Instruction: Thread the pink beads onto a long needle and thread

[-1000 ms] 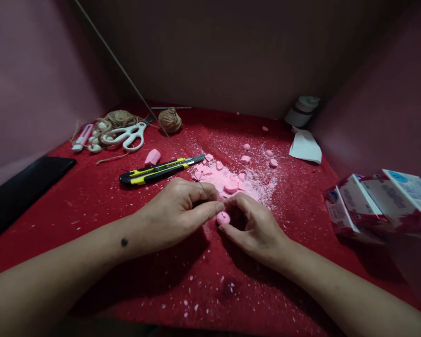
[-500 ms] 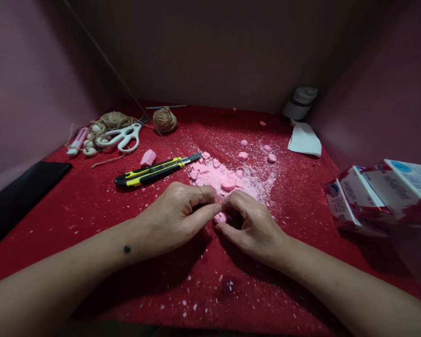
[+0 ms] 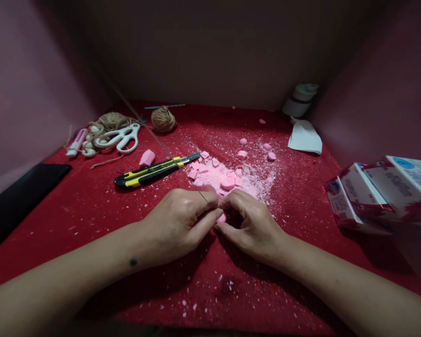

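Observation:
My left hand [image 3: 187, 217] pinches a long, thin needle-like rod [image 3: 168, 154], which slants up and to the left from my fingers. Against it, my right hand [image 3: 250, 224] grips a small pink soap-like piece [image 3: 221, 218], mostly covered by the fingers of both hands. Where the rod meets the piece is hidden. Just beyond my fingers lies a heap of pink crumbs and shavings [image 3: 214, 175] with larger chunks [image 3: 228, 182]. A yellow and black utility knife [image 3: 150, 173] rests left of the heap, its blade pointing at it.
White scissors [image 3: 121, 138], a twine ball [image 3: 163, 120] and a pink cutter [image 3: 77, 142] lie at the back left. A black flat case [image 3: 24, 201] is at far left. Boxes [image 3: 375, 192], white paper [image 3: 304, 136] and a white bottle [image 3: 301, 99] stand or lie right.
The rod's far end has swung right and downward. My left hand has shifted slightly right, and less of the pink piece shows between my fingers.

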A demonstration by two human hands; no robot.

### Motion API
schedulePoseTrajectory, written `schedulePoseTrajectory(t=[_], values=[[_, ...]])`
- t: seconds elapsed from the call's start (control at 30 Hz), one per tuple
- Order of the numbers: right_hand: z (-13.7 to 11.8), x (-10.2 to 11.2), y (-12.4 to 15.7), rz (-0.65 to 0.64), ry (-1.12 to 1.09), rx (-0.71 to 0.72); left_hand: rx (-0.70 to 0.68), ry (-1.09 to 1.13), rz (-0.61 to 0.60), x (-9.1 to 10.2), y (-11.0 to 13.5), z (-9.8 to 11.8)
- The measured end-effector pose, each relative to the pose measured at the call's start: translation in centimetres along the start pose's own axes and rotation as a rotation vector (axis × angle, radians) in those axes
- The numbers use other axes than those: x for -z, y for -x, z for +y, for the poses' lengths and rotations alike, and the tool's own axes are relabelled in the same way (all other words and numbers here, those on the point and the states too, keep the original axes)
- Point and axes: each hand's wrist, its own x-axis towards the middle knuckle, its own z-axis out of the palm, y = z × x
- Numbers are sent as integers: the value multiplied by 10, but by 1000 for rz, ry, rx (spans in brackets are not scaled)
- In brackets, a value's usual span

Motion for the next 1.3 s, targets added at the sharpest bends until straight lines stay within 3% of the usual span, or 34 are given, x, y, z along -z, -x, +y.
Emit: schedulePoseTrajectory(t=[0.17,0.43,0.87,1.07,1.3], values=[[1,0,0,6,-4,9,-35,-25,-6,-5,1,-2],[0,-1,-1,2,-7,9,2,8,-15,4,-1,4],[1,-1,-1,12,-1,21,-48,9,-16,-4,1,-3],[1,-1,0,14,-4,11,-13,44,33,5,0,1],[1,-2,-1,21,-7,21,3,51,5,3,0,0]])
